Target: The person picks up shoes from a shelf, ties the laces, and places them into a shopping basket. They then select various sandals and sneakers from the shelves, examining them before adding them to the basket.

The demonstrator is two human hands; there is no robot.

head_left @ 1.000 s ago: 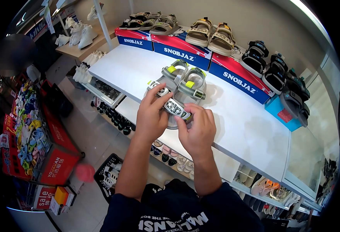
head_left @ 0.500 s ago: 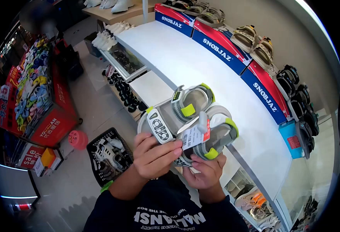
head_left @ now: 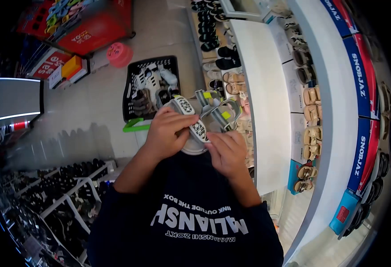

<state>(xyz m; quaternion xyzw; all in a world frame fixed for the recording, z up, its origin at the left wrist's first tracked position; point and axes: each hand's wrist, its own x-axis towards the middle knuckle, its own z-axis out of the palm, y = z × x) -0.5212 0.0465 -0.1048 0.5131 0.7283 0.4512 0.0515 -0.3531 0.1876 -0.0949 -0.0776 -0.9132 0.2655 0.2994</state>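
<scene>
Between the basket (head_left: 127, 95) and the counter (head_left: 333, 115), 2 grey sandals have turned their patterned straps (head_left: 185, 105) up to you, price tag out of sight, your left hand (head_left: 171, 133) curled over them and your right hand (head_left: 228, 151) pinching 1 strap's end, leaving both in plain view.

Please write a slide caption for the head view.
Bare left hand and right hand hold grey strappy sandals with lime tabs; beyond, a black plastic basket.
</scene>
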